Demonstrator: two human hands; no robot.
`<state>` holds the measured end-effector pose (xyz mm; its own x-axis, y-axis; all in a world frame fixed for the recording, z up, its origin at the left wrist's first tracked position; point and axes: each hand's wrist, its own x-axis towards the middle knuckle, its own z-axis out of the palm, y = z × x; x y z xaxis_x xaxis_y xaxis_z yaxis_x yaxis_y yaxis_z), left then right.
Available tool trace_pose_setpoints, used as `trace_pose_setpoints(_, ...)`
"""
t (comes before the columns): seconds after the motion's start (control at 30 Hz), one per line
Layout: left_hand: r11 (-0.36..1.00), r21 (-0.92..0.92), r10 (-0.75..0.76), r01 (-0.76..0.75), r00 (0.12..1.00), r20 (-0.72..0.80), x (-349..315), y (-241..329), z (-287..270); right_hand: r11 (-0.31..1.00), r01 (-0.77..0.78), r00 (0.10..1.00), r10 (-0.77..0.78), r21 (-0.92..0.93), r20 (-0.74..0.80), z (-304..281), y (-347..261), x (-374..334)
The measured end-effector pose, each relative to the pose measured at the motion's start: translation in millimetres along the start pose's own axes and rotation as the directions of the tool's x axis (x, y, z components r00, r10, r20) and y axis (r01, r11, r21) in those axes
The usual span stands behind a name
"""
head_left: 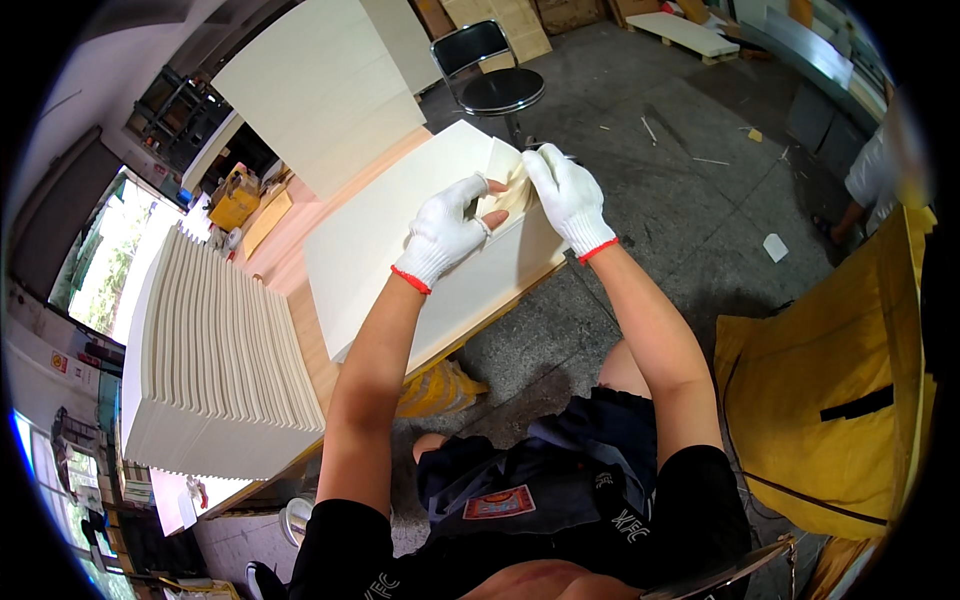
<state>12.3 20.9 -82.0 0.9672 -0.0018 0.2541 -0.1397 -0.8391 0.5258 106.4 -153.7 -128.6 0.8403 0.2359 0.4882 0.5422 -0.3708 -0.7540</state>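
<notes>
A thick stack of white sheets (385, 235) lies near the table's right edge. At its far right corner, several sheet edges (515, 190) look fanned and cream-coloured. My left hand (447, 228) wears a white knitted glove with a red cuff. Its bare thumb and forefinger tips stand apart, touching the fanned corner. My right hand (568, 193), gloved the same way, has its fingers together and bent over that corner, gripping the sheet edges. Its thumb and palm side are mostly hidden.
A tall stack of wavy-edged white sheets (215, 350) stands on the table at left. A large upright board (320, 90) rises behind. Beyond is a black chair (490, 85). To the right are a yellow fabric cover (830, 390) and another person's sleeve (868, 172).
</notes>
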Motion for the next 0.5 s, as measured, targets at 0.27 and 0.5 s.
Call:
trace_pose_setpoints(0.27, 0.99, -0.122, 0.06, -0.072, 0.994, -0.095, -3.1, 2.3, -1.0, 1.0, -0.022, 1.0, 0.022, 0.012, 0.01, -2.1, -5.3, 0.4)
trace_pose_setpoints(0.5, 1.0, 0.01, -0.024, 0.024, 0.999, 0.034, -2.6, 14.4, -4.1, 1.0, -0.012, 1.0, 0.012, 0.01, -0.025, 1.4, -0.8, -0.1)
